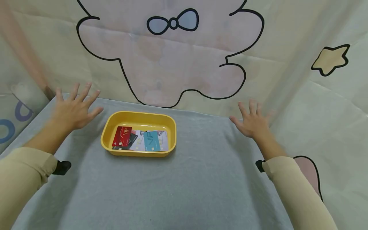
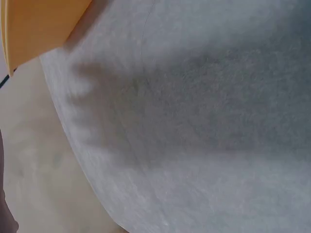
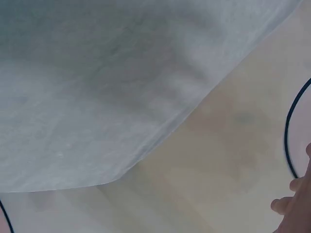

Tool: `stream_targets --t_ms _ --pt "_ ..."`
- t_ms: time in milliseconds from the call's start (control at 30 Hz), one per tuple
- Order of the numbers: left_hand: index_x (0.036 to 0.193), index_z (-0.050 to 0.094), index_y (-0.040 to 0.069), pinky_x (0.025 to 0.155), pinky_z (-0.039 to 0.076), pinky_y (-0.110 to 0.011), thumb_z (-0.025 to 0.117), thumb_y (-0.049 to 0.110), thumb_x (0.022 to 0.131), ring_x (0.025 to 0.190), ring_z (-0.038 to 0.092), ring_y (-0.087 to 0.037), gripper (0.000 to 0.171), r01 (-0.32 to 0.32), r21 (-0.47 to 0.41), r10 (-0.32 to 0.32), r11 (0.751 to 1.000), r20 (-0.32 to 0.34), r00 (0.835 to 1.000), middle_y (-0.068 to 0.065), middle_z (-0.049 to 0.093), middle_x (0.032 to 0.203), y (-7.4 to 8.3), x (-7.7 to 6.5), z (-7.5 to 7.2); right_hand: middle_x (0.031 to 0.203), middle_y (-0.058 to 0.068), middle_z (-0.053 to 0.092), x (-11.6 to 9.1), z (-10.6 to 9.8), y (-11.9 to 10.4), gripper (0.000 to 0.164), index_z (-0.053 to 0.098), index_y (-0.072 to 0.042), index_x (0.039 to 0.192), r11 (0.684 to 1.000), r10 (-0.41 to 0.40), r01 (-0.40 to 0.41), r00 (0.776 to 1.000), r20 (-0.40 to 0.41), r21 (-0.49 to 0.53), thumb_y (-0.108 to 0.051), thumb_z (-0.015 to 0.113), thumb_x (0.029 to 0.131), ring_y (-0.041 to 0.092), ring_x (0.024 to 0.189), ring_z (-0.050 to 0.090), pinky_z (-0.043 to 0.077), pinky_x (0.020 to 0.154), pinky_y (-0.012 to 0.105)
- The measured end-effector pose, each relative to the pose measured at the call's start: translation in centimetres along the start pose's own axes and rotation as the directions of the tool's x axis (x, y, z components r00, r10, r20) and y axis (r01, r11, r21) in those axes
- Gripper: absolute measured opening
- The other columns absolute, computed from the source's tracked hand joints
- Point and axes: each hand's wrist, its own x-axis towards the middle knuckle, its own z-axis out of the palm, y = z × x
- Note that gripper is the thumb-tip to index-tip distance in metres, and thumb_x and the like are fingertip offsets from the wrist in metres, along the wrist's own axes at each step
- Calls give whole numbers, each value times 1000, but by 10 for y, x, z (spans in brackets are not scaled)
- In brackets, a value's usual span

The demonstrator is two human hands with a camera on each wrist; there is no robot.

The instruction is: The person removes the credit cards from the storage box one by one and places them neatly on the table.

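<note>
Head view, table (image 1: 201, 188): covered in grey-blue cloth, its far edge running along the printed backdrop (image 1: 290, 86).
Yellow tray (image 1: 138, 153): on the table near the far edge, left of the middle, its long sides roughly along that edge.
Cards in the tray: a red VIP card (image 1: 122, 136) at the left end, overlapping a dark card (image 1: 133, 139); white cards (image 1: 138, 143) to the right, with a teal VIP card (image 1: 151, 142) lying over them.
Left hand (image 1: 74, 111): spread, back upward, holding nothing, seen over the far left corner; the thumb points towards the tray, apart from it.
Right hand (image 1: 254, 123): spread, holding nothing, seen over the far right corner, well apart from the tray.
Sleeves: beige (image 1: 23, 179), a black wrist piece (image 1: 61, 167) showing at each cuff.
Left wrist view, tray: its outer wall fills the upper left corner, by the table's edge.
Hand: only a sliver at the left border; its finger state cannot be told here. A fingered shadow lies on the cloth.
Right wrist view, hand: partly visible at the lower right, beyond the table's edge, against the backdrop; a blurred shadow falls on the cloth.
</note>
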Motion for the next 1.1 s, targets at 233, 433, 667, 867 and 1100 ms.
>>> stream_targets --t_ms 233,433,667,867,1100 --pt "159 24 16 107 -8 -75 39 56 100 150 1 -45 73 -86 -60 85 994 -22 996 -17 0 166 27 -1 6 165 19 5 4 -7 -32 80 16 -24 161 994 -112 112 992 -49 -13 -70 27 97 46 149 6 -4 106 78" --pt "158 27 17 108 -6 -74 50 53 97 149 7 -45 76 -175 -49 175 983 -17 984 -17 10 166 43 -8 12 166 16 7 6 -13 -61 78 16 -26 161 983 -185 185 981 -59 -6 -70 28 97 42 150 9 1 109 75" --pt "158 28 14 109 5 -76 55 53 95 147 20 -45 78 -237 -86 239 968 19 971 -19 19 163 51 -15 18 164 16 19 1 -18 -98 77 20 -26 160 958 -283 286 956 -78 25 -65 40 97 37 150 16 11 113 70" --pt "159 24 13 108 3 -76 49 57 96 147 19 -45 81 -248 -150 263 957 89 961 -19 18 164 53 -18 19 163 12 23 -4 -19 -125 73 25 -27 159 916 -363 372 928 -84 150 -60 45 97 34 147 28 18 115 63" --pt "159 25 15 108 5 -77 50 58 96 146 20 -46 81 -246 -168 266 955 103 959 -18 19 164 55 -20 21 162 8 25 -6 -24 -151 72 25 -28 158 835 -401 364 916 4 411 -54 52 97 33 143 35 35 109 61"
